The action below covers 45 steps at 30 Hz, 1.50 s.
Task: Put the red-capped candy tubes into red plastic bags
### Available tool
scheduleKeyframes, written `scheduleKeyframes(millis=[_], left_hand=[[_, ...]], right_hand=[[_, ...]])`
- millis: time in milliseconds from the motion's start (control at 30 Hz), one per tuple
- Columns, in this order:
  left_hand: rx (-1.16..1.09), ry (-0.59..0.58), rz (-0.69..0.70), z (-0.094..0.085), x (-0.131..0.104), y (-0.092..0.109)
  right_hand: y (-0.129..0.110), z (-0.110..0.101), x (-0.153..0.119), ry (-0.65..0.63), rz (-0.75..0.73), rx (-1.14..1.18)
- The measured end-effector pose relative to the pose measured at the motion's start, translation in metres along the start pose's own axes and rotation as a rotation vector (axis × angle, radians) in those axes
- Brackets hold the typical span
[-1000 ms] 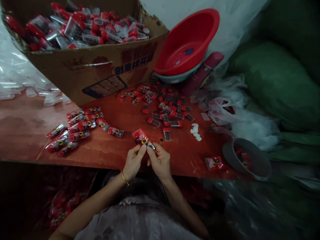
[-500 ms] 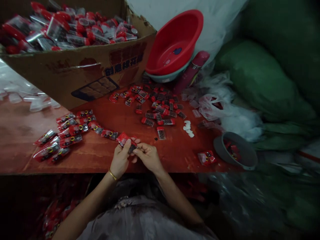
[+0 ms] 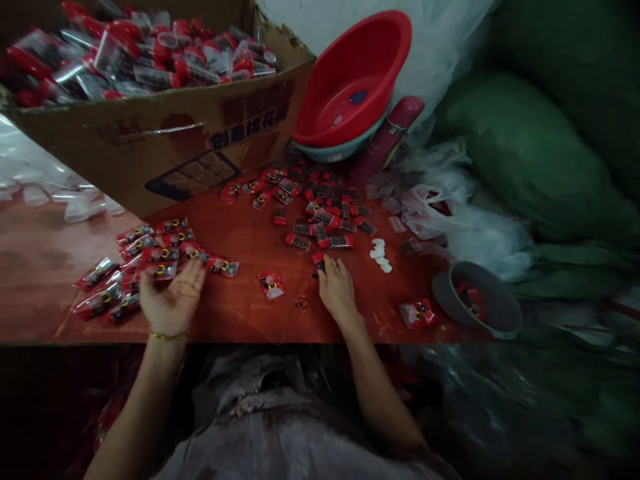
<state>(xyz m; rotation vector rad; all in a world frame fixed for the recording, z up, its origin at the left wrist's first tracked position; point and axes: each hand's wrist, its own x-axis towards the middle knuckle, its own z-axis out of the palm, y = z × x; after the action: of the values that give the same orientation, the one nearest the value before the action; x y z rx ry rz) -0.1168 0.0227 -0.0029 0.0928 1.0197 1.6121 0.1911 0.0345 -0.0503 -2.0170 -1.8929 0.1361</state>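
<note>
My left hand [image 3: 173, 297] is open, palm up with its fingers stretched out, at the right side of a group of filled red packets [image 3: 160, 255]. Nothing shows in its palm. My right hand [image 3: 338, 288] has its fingers closed over a small red-capped clear container [image 3: 319, 260], which is partly hidden beneath them. Between the hands a flat red packet [image 3: 271, 284] lies on the table. A small dark ring-shaped bit [image 3: 302, 303] is nearby. More red-capped containers [image 3: 325, 220] with dark contents lie loose beyond my right hand.
A cardboard box [image 3: 200, 143] heaped with red-capped tubes stands at the back left. Red basin [image 3: 350, 87] and a dark pink flask [image 3: 387, 140] are behind. To the right are white pieces [image 3: 381, 255], another red packet [image 3: 418, 313] and a grey bowl [image 3: 453, 307] at the table's edge.
My hands have parted from the packet they both held. The left has moved left to the filled packets; the right has moved right onto a container. A flat packet now shows between them.
</note>
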Motion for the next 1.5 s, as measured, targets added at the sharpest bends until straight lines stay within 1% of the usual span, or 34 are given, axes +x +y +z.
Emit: scheduleKeyframes(millis=[33,67,100,167,200,233,267,300,333,400,467,533,600,667,733,833,900,967,1000,1067,1133,1167,1200,1233,1300,1367,1433,1500], left_hand=[[0.118,-0.040,-0.027,0.004,-0.006,-0.013],[0.281,-0.080,-0.020,0.009,-0.012,-0.029],[0.470,-0.132,0.067,0.014,-0.018,-0.044],[0.914,-0.309,0.383,0.022,-0.026,-0.072],[1.129,-0.399,0.547,0.025,-0.027,-0.083],[1.324,-0.485,0.684,0.027,-0.026,-0.091],[1.486,-0.551,0.785,0.029,-0.023,-0.096],[1.611,-0.595,0.852,0.030,-0.019,-0.099],[1.700,-0.616,0.894,0.030,-0.013,-0.101],[1.798,-0.605,0.940,0.032,-0.002,-0.102],[1.824,-0.574,0.968,0.035,0.007,-0.101],[1.805,-0.573,0.980,0.037,0.013,-0.100],[1.753,-0.563,0.982,0.038,0.013,-0.099],[1.686,-0.527,0.986,0.039,0.009,-0.097],[1.632,-0.502,0.998,0.039,0.001,-0.095],[1.570,-0.523,1.000,0.042,-0.010,-0.093],[1.499,-0.533,0.951,0.045,-0.017,-0.094],[1.339,-0.509,0.836,0.048,-0.022,-0.095],[1.215,-0.475,0.742,0.050,-0.024,-0.096],[0.933,-0.411,0.473,0.053,-0.026,-0.099],[0.716,-0.382,0.173,0.056,-0.026,-0.102],[0.663,-0.382,0.063,0.057,-0.024,-0.103],[0.651,-0.385,-0.002,0.057,-0.022,-0.105],[0.672,-0.383,-0.023,0.057,-0.019,-0.106],[0.783,-0.373,0.030,0.056,-0.013,-0.108],[0.958,-0.383,0.141,0.056,-0.006,-0.108],[1.194,-0.405,0.281,0.058,-0.002,-0.108],[1.454,-0.434,0.411,0.062,0.000,-0.108]], right_hand=[[-0.001,0.005,-0.004,-0.022,-0.034,-0.006],[-0.004,0.010,-0.009,-0.026,-0.062,-0.008],[-0.008,0.015,-0.013,-0.019,-0.081,-0.011],[-0.016,0.021,-0.021,0.010,-0.090,-0.021],[-0.018,0.023,-0.023,0.027,-0.088,-0.025],[-0.020,0.025,-0.025,0.044,-0.088,-0.025],[-0.020,0.025,-0.026,0.061,-0.087,-0.022],[-0.020,0.026,-0.026,0.076,-0.086,-0.015],[-0.019,0.026,-0.026,0.087,-0.086,-0.007],[-0.018,0.026,-0.026,0.101,-0.092,0.007],[-0.017,0.024,-0.027,0.127,-0.109,0.028],[-0.019,0.020,-0.029,0.188,-0.136,0.063],[-0.022,0.013,-0.032,0.256,-0.170,0.121],[-0.029,0.006,-0.034,0.291,-0.190,0.208],[-0.039,0.001,-0.034,0.263,-0.179,0.329],[-0.056,-0.001,-0.029,0.119,-0.085,0.505],[-0.065,0.001,-0.023,0.032,-0.013,0.624],[-0.070,0.002,-0.019,0.002,0.024,0.751],[-0.071,0.002,-0.018,0.001,0.036,0.807],[-0.072,0.003,-0.018,-0.013,0.063,0.889],[-0.070,0.003,-0.019,-0.059,0.102,0.960],[-0.069,0.004,-0.019,-0.087,0.123,0.987],[-0.068,0.004,-0.019,-0.107,0.139,0.995],[-0.066,0.004,-0.018,-0.110,0.151,0.977],[-0.062,0.004,-0.015,-0.052,0.155,0.880],[-0.057,0.002,-0.009,0.036,0.138,0.794],[-0.054,0.001,-0.003,0.092,0.128,0.789],[-0.052,0.001,0.001,0.101,0.145,0.840]])
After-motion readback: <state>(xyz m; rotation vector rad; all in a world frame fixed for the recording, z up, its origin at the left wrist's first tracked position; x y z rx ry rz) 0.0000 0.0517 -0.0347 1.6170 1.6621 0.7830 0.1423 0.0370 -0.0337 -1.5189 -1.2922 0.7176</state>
